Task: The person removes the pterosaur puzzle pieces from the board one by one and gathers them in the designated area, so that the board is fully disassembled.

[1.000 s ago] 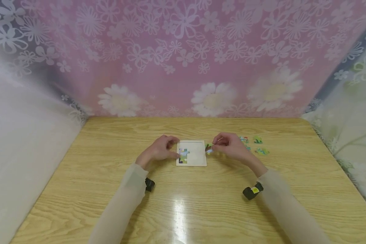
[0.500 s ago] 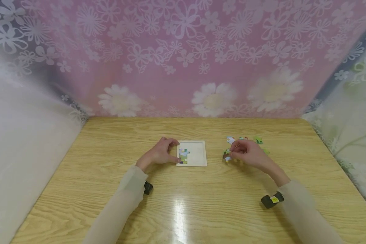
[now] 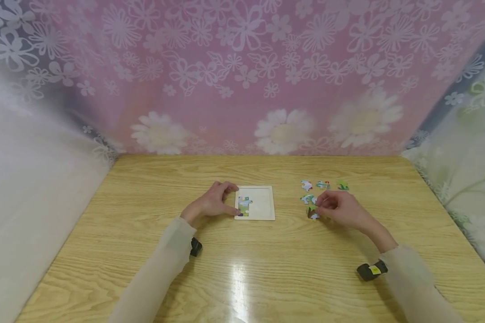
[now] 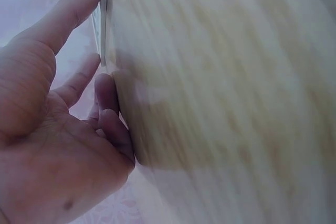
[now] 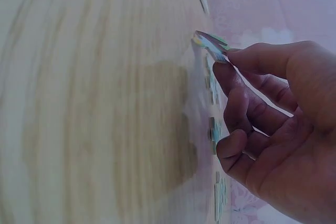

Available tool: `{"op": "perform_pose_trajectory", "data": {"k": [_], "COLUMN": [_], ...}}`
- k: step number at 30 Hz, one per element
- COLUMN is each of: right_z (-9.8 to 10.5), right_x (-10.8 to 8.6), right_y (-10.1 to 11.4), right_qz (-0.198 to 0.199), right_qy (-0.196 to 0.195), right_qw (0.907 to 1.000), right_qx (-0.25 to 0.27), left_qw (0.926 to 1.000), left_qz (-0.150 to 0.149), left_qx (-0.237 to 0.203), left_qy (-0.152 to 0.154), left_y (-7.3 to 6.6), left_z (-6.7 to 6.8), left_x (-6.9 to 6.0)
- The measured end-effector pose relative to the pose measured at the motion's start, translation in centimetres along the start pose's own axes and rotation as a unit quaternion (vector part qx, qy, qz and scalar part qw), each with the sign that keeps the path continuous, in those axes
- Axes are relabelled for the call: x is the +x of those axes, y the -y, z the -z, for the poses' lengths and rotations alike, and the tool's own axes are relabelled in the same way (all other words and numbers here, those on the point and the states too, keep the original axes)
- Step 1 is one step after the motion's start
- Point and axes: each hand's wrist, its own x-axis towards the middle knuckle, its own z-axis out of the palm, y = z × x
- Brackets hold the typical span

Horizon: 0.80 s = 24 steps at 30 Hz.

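Observation:
A square white puzzle frame (image 3: 261, 202) lies on the table, with joined pieces (image 3: 244, 206) in its lower left part. The left hand (image 3: 213, 200) touches the frame's left edge with thumb and a finger spread; the left wrist view shows that hand (image 4: 63, 103) beside the frame's rim (image 4: 104, 19). Over the table to the right, the right hand (image 3: 347, 211) pinches a brown, green and pale blue piece (image 3: 312, 212) between thumb and forefinger. In the right wrist view the same piece (image 5: 212, 44) is tilted at the fingertips of the right hand (image 5: 278, 103).
Loose pieces lie near the right hand: a pale one (image 3: 306, 185), one with red spots (image 3: 323, 184), a green one (image 3: 342, 185) and a blue-white one (image 3: 307, 199). A flowered pink curtain (image 3: 226, 89) hangs behind the wooden table (image 3: 283, 273).
The right hand has moved right, away from the frame to the loose pieces, carrying the pinched piece with it. The left hand has stayed at the frame's left edge.

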Motion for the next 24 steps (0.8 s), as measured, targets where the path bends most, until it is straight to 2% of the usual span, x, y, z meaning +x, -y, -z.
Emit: {"op": "perform_pose_trajectory", "data": {"k": [12, 24], "right_z": [-0.4, -0.7], "right_x": [0.39, 0.59], "right_y": [-0.54, -0.41], "right_qz": [0.019, 0.021], "right_qy": [-0.026, -0.031], "right_qw": [0.9972, 0.996], "right_qx": [-0.068, -0.082], "left_qw": [0.9999, 0.9999], "left_qz": [0.001, 0.003], "left_qx": [-0.012, -0.009], "left_qy": [0.004, 0.006], "left_y": [-0.13, 0.34], "left_z": [0.13, 0.08], "left_x": [-0.04, 0.32]}}
